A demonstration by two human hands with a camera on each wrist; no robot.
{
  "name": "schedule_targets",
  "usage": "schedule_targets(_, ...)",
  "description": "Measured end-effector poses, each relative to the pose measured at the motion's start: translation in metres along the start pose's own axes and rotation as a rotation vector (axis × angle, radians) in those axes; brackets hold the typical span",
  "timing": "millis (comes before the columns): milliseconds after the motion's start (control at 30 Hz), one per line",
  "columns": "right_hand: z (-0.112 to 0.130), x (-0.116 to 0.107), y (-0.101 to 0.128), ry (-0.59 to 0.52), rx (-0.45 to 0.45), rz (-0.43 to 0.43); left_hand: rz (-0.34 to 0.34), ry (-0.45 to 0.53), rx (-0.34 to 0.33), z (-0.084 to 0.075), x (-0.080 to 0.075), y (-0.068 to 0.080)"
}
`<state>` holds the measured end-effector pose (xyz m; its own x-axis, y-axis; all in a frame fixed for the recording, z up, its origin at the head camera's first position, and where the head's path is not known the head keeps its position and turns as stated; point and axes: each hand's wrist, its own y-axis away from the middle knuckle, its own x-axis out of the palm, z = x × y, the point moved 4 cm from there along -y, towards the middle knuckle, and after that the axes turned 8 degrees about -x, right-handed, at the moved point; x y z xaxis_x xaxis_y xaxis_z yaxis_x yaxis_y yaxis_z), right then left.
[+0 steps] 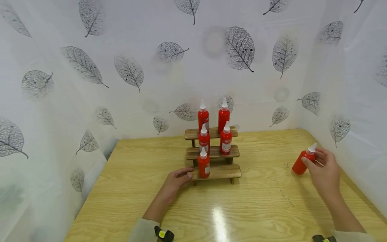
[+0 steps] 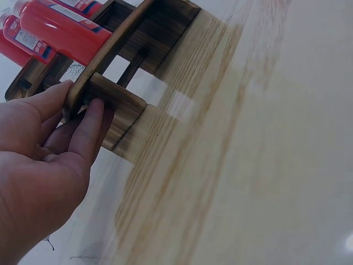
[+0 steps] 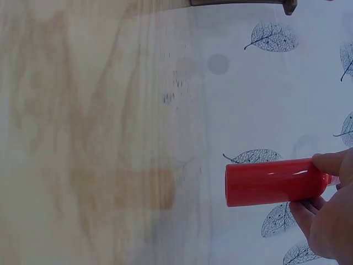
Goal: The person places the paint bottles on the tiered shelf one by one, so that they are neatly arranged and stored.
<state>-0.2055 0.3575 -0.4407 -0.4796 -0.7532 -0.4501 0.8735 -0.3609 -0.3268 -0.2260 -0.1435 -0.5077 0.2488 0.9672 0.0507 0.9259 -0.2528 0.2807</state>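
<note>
A three-step wooden stand [image 1: 225, 171] carries red squeeze bottles with white pointed caps: two on the top step, two on the middle one, and a single bottle [image 1: 204, 167] at the left of the lowest step. My left hand [image 1: 176, 180] pinches the left end of that lowest step. In the left wrist view its thumb lies along the board and the fingers [image 2: 88, 130] are underneath. Far to the right, my right hand [image 1: 326, 171] grips another red bottle [image 1: 300, 163] near its neck, tilted. The right wrist view shows this bottle's base [image 3: 227, 186] raised above the tabletop, apart from its reflection.
The light wood table [image 1: 260, 201] reaches in front of the stand and to both sides. A white curtain with a leaf print [image 1: 145, 111] encloses the back and sides. Its right side runs close to my right hand.
</note>
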Motion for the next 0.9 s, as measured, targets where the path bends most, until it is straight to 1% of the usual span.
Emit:
schedule_targets(300,0.040,0.020,0.013,-0.075,-0.140,0.069,-0.004,-0.007,-0.006,0.000,0.000,-0.001)
schedule_targets(467,0.061,0.035,0.023,-0.077,-0.199,0.120,-0.005,-0.003,-0.009,0.000,0.000,-0.001)
schedule_targets(633,0.080,0.052,0.031,-0.105,-0.240,0.175,-0.005,-0.003,-0.007,0.000,0.000,0.000)
schedule_targets(900,0.109,0.081,0.046,-0.195,-0.309,0.241,0.002,-0.011,-0.008,0.000,0.000,0.000)
